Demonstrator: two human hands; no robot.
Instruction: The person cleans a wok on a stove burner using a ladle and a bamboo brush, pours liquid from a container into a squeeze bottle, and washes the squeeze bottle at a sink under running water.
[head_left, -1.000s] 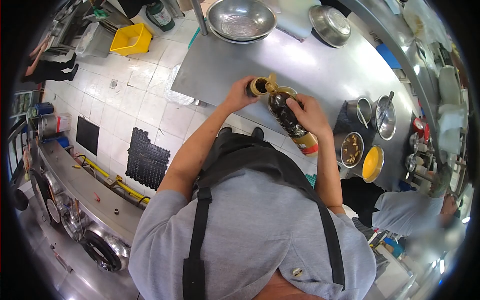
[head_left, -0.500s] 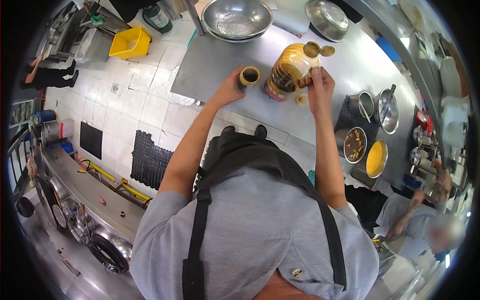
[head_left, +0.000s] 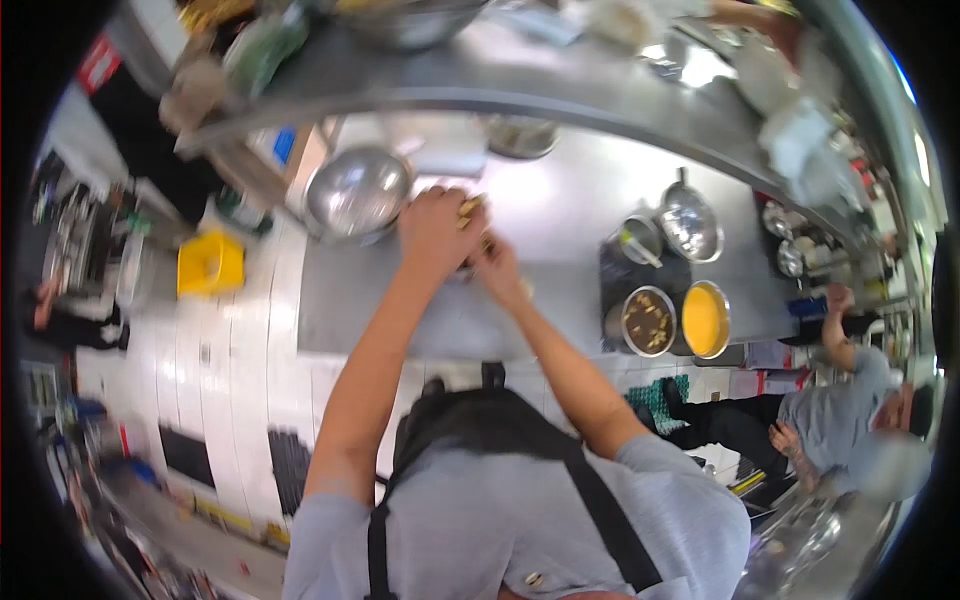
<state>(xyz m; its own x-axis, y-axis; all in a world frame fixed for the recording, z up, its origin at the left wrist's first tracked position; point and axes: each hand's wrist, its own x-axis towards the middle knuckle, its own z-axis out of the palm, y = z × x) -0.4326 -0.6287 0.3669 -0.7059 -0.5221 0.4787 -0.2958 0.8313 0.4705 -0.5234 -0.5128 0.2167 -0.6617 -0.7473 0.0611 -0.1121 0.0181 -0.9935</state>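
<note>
My left hand (head_left: pixel 432 232) is closed over the top of a bottle (head_left: pixel 470 208), which is mostly hidden behind my hands. Only a blurred gold-coloured part of it shows between my fingers. Just to the right and lower, my right hand (head_left: pixel 497 268) has its fingers bent around the side of the bottle. Both hands are together above the steel table (head_left: pixel 420 320), to the right of a large metal bowl (head_left: pixel 360 192). The small dark jar cannot be made out.
A steel shelf (head_left: pixel 600 115) crosses above the table's far side. On the right are a pot of brown liquid with pieces (head_left: pixel 649 321), a bowl of orange liquid (head_left: pixel 706 319), a small pot (head_left: pixel 640 238) and a metal bowl (head_left: pixel 690 222). A co-worker (head_left: pixel 835 410) is at far right.
My left hand has left the small jar and come to the bottle's top. My right hand, with the bottle, is further left. The view has tilted up, bringing the shelf into sight.
</note>
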